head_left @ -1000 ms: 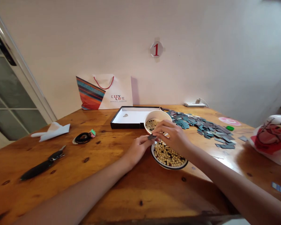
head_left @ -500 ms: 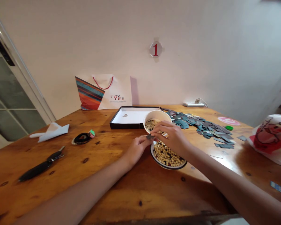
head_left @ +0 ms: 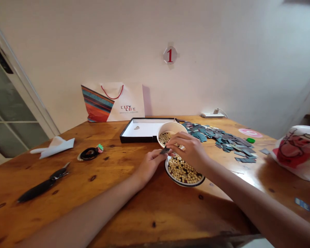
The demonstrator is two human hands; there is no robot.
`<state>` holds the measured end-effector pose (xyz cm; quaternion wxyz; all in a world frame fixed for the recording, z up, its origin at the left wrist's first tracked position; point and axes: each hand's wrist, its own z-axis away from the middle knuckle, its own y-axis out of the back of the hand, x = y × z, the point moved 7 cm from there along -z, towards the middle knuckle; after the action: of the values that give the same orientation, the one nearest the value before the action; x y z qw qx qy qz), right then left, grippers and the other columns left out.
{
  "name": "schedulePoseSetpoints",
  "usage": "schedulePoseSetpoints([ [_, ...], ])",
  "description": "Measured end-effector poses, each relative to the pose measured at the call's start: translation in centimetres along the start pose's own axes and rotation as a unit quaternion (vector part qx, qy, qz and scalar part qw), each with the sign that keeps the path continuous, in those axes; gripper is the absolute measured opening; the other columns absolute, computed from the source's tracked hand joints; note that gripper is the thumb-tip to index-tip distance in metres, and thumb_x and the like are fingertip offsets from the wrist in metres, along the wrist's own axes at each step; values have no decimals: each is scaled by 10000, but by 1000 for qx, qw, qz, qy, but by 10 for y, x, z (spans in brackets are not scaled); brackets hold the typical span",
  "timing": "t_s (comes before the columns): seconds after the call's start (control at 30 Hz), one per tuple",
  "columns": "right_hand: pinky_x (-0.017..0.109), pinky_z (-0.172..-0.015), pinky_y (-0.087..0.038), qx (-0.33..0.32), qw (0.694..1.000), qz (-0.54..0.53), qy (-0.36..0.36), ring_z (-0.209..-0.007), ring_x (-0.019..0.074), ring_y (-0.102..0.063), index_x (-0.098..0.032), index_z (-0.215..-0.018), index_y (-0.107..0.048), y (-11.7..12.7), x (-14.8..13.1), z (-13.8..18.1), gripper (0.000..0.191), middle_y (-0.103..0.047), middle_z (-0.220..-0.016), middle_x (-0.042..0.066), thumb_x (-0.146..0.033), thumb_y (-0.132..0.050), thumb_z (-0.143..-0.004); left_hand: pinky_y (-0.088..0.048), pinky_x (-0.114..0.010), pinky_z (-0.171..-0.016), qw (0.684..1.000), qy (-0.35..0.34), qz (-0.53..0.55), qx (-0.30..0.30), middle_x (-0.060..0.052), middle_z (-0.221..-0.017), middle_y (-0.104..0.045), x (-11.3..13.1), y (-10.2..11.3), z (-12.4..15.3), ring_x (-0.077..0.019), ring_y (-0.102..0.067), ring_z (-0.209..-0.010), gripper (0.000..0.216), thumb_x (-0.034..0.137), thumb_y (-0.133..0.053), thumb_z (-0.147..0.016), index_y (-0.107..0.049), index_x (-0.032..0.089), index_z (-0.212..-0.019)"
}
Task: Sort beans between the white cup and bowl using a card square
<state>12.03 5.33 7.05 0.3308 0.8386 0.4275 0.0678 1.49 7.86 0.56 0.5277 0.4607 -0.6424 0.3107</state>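
While the left hand (head_left: 150,165) pinches a small grey piece (head_left: 165,150) between thumb and fingers, the right hand (head_left: 189,146) curls over it, fingertips at the piece; can't tell if those pinch too. Piece is mid-scene, around the gap between tub (head_left: 173,126) and bowl (head_left: 183,185). Right hand blocks part of both. Tub, far one, also covers the tray's (head_left: 152,124) right end.

Bowl: round, dark rim, smooth pale and black beads (head_left: 182,168) inside. Tub: round, white, similar beads. Tray: shallow, black sides, white floor, one scrap (head_left: 136,127). Far right, heap of thin, flat, angular chips (head_left: 223,136), grey-green, overlapping; pink disc (head_left: 250,133) and green cap (head_left: 250,140) beside, power strip (head_left: 213,115) beyond. Right edge: crinkled plastic bag (head_left: 297,151), red print; blue card (head_left: 302,203) nearer. Far left: stiff paper bag (head_left: 129,100), striped corner, red cord handle. Left: folded white paper (head_left: 58,148), black coil (head_left: 89,154), black object (head_left: 42,186) with metal tip. Table (head_left: 170,217): glossy wood, dark knots.
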Motion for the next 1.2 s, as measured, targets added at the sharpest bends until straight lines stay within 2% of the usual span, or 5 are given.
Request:
schedulePoseSetpoints([
  [0.33,233,-711,-409,-12,1000,-1,14,-799,119,-542,-209,-834,-621,-2,-2,2,139,-609,-829,8,-234,-484,-833,-307,-336,-917,999,18,35,1,-36,-934,-683,-4,1,0,-227,-534,-982,248,255,-519,-741,-679,163,-906],
  [0.53,227,-658,-419,7,999,-19,-37,-750,122,-547,-195,-825,-607,2,4,2,106,-615,-779,10,-200,-503,-813,-255,-330,-968,997,-2,70,-15,-37,-969,-676,1,-4,0,-233,-496,-1059,270,292,-492,-770,-676,149,-906],
  [0.63,234,-673,-426,12,999,-35,-28,-731,119,-544,-182,-823,-599,2,1,2,90,-611,-772,16,-197,-512,-809,-257,-345,-966,997,-9,78,-24,-41,-940,-683,1,-5,0,-233,-507,-1039,292,281,-473,-784,-645,145,-977],
  [0.87,262,-730,-415,-21,999,-18,46,-812,138,-510,-199,-806,-599,-6,-6,2,91,-602,-818,15,-216,-510,-816,-258,-344,-978,989,0,138,-51,-29,-1129,-597,2,-12,2,-218,-450,-1119,360,209,-508,-772,-536,190,-1131],
  [1.2,261,-709,-412,-14,1000,2,27,-777,138,-518,-200,-793,-583,-3,-5,2,68,-581,-804,20,-228,-522,-798,-226,-342,-1009,987,9,143,-75,-34,-1209,-539,4,-15,5,-218,-371,-1194,354,242,-478,-808,-512,185,-1156],
])
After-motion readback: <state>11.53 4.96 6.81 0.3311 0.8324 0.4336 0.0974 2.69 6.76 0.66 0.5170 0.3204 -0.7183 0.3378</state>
